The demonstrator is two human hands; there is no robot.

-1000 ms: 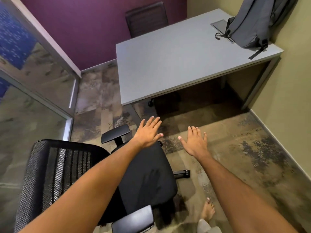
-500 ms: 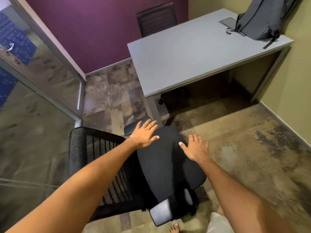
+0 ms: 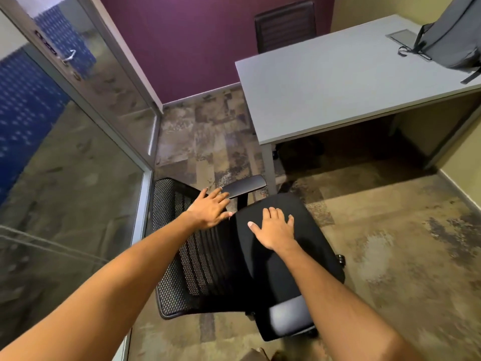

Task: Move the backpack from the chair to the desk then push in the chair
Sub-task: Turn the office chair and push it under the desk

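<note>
The grey backpack (image 3: 451, 37) leans against the wall at the far right of the grey desk (image 3: 325, 92). The black office chair (image 3: 276, 259) stands on the floor in front of the desk's near left corner, its empty seat facing the desk and its mesh back toward the glass wall. My left hand (image 3: 209, 211) hovers flat, fingers apart, over the top of the mesh back by the far armrest (image 3: 246, 185). My right hand (image 3: 273, 227) is spread flat over the rear of the seat. Neither hand grips anything.
A glass wall with a door (image 3: 78, 142) runs along the left, close behind the chair. A second dark chair (image 3: 285, 24) stands behind the desk against the purple wall. The yellow wall closes the right side. Patterned carpet (image 3: 390, 243) lies to the right of the chair.
The view has swung left and the chair now sits lower-centre, turned with its seat toward the desk. Both hands have come down closer to the chair's back and seat.
</note>
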